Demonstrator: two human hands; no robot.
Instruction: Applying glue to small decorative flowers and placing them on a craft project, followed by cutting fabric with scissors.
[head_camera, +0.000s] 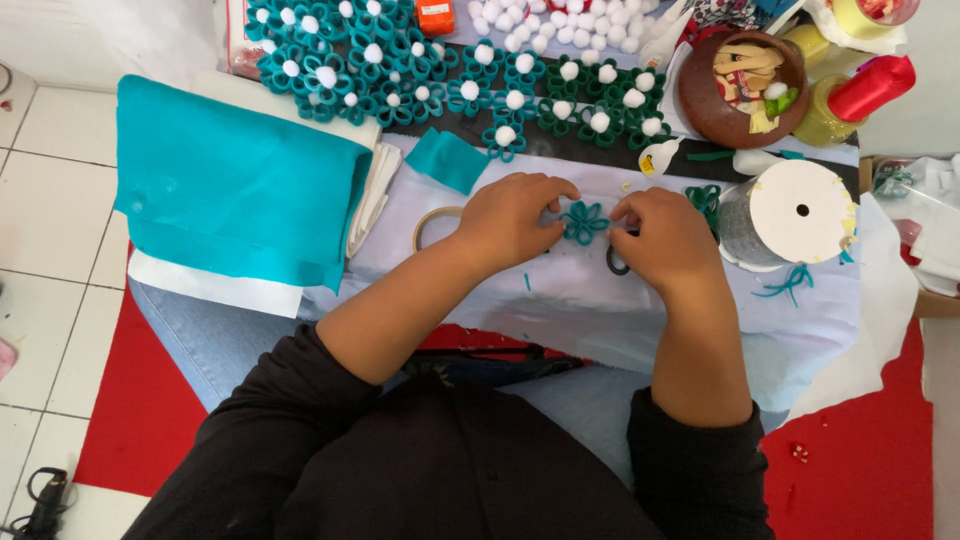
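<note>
Surface (600, 310) under pale cloth, white floor tiles (50, 250) left. Teal felt (235, 185), finished flowers (400, 70), spool (795, 210) nearby. Both my grips, left hand (510, 220) and right hand (665, 240), pinch a teal flower (584, 222).

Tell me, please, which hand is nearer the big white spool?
Right. The right hand sits just beside the spool; the left hand is farther, beyond the teal flower.
</note>
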